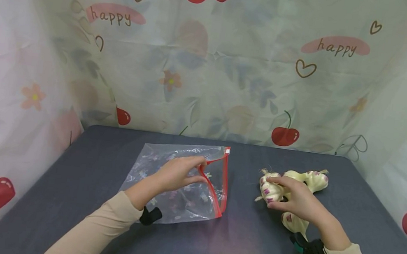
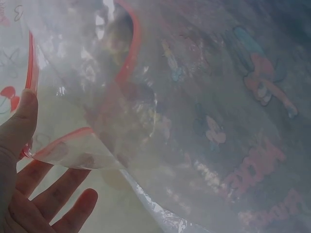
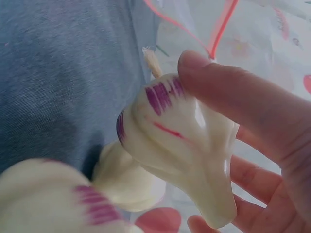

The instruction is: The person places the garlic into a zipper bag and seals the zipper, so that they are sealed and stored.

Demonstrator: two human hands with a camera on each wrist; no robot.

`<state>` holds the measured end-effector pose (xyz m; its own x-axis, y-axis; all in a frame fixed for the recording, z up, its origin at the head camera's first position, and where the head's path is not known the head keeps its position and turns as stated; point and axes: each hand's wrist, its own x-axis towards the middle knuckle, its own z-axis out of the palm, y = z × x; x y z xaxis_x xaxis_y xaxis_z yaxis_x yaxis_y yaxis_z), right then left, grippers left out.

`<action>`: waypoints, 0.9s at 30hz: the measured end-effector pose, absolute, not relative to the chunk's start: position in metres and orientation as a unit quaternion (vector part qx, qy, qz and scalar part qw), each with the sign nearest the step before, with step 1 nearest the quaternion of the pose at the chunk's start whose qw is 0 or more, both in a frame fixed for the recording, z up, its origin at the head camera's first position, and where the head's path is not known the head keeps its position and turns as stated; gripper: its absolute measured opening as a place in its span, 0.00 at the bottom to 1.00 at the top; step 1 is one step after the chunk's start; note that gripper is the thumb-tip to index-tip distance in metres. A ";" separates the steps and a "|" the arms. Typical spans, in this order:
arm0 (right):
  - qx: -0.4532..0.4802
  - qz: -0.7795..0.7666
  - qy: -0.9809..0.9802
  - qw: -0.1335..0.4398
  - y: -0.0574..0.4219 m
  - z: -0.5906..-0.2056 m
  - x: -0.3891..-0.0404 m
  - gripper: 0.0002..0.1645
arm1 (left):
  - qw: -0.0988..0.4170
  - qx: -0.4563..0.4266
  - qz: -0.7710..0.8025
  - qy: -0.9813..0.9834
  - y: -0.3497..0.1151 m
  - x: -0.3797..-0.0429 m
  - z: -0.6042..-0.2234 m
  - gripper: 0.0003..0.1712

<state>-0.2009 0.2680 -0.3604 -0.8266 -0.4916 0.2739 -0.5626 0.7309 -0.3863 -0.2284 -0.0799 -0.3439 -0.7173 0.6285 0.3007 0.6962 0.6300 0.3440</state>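
A clear plastic zip bag (image 1: 176,205) with a red-edged mouth (image 1: 225,179) lies on the dark table. My left hand (image 1: 178,173) pinches one side of that mouth and lifts it away from the other side, so the mouth gapes to the right. In the left wrist view, coloured prints show on the bag (image 2: 194,121). On the right, my right hand (image 1: 298,198) grips a white garlic bulb (image 1: 268,187) with purple streaks, thumb on one side and fingers on the other. The right wrist view shows the bulb's (image 3: 170,126) thick stem toward the palm.
Several more garlic bulbs lie around the right hand, one farther back on the right (image 1: 317,181) and one nearer the wrist (image 1: 294,222). Printed curtains (image 1: 215,82) hang behind and beside the dark table (image 1: 239,250).
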 end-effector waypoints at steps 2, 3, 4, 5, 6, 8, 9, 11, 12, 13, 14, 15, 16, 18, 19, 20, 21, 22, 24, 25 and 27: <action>0.285 0.238 -0.926 0.075 0.267 -0.358 -0.201 0.36 | 0.077 -0.370 -0.223 -0.899 -0.080 -0.228 -0.343 0.15; 0.285 0.242 -0.924 0.075 0.266 -0.356 -0.201 0.36 | 0.078 -0.370 -0.222 -0.899 -0.080 -0.228 -0.343 0.15; 0.286 0.246 -0.923 0.074 0.265 -0.355 -0.202 0.36 | 0.078 -0.370 -0.223 -0.898 -0.080 -0.228 -0.343 0.15; 0.285 0.250 -0.923 0.072 0.265 -0.354 -0.202 0.36 | 0.078 -0.370 -0.223 -0.898 -0.080 -0.228 -0.343 0.15; 0.285 0.253 -0.922 0.071 0.264 -0.353 -0.202 0.36 | 0.078 -0.371 -0.225 -0.898 -0.080 -0.228 -0.342 0.15; 0.286 0.257 -0.920 0.073 0.262 -0.351 -0.203 0.36 | 0.078 -0.371 -0.226 -0.898 -0.080 -0.228 -0.343 0.15; 0.286 0.260 -0.919 0.073 0.262 -0.350 -0.203 0.36 | 0.079 -0.371 -0.227 -0.897 -0.080 -0.228 -0.343 0.15; 0.286 0.267 -0.918 0.074 0.260 -0.348 -0.204 0.36 | 0.081 -0.371 -0.229 -0.896 -0.081 -0.228 -0.342 0.15; 0.286 0.268 -0.917 0.075 0.259 -0.347 -0.204 0.36 | 0.082 -0.371 -0.230 -0.896 -0.081 -0.228 -0.342 0.15; 0.287 0.271 -0.916 0.077 0.259 -0.346 -0.204 0.35 | 0.084 -0.371 -0.229 -0.896 -0.081 -0.228 -0.342 0.15; 0.287 0.273 -0.915 0.078 0.258 -0.345 -0.204 0.35 | 0.086 -0.371 -0.230 -0.896 -0.081 -0.228 -0.342 0.15; 0.287 0.275 -0.914 0.079 0.258 -0.345 -0.204 0.35 | 0.088 -0.371 -0.231 -0.895 -0.081 -0.228 -0.342 0.15; 0.287 0.277 -0.913 0.080 0.257 -0.344 -0.204 0.35 | 0.089 -0.371 -0.231 -0.895 -0.081 -0.228 -0.342 0.15; 0.285 0.274 -0.915 0.084 0.256 -0.343 -0.203 0.35 | 0.090 -0.369 -0.233 -0.895 -0.082 -0.228 -0.341 0.15; 0.283 0.272 -0.916 0.087 0.256 -0.342 -0.203 0.35 | 0.090 -0.369 -0.234 -0.895 -0.082 -0.228 -0.341 0.15; 0.283 0.271 -0.916 0.089 0.256 -0.342 -0.203 0.35 | 0.090 -0.369 -0.236 -0.894 -0.082 -0.227 -0.340 0.15; 0.283 0.269 -0.916 0.091 0.255 -0.341 -0.203 0.35 | 0.091 -0.369 -0.237 -0.894 -0.082 -0.227 -0.340 0.16; 0.282 0.267 -0.917 0.092 0.255 -0.341 -0.203 0.35 | 0.091 -0.370 -0.237 -0.894 -0.082 -0.227 -0.339 0.16; 0.277 0.262 -0.920 0.094 0.254 -0.339 -0.203 0.36 | 0.095 -0.370 -0.238 -0.893 -0.082 -0.227 -0.339 0.16; 0.279 0.263 -0.919 0.095 0.253 -0.339 -0.203 0.36 | 0.097 -0.370 -0.238 -0.893 -0.082 -0.227 -0.339 0.16; 0.277 0.265 -0.919 0.095 0.251 -0.338 -0.204 0.36 | 0.101 -0.371 -0.237 -0.892 -0.082 -0.227 -0.338 0.16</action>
<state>-0.2037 0.2514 -0.3378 -0.8282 -0.4596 0.3207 -0.5598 0.7062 -0.4335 -0.2273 -0.0822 -0.3384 -0.7046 0.6135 0.3567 0.7096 0.6127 0.3480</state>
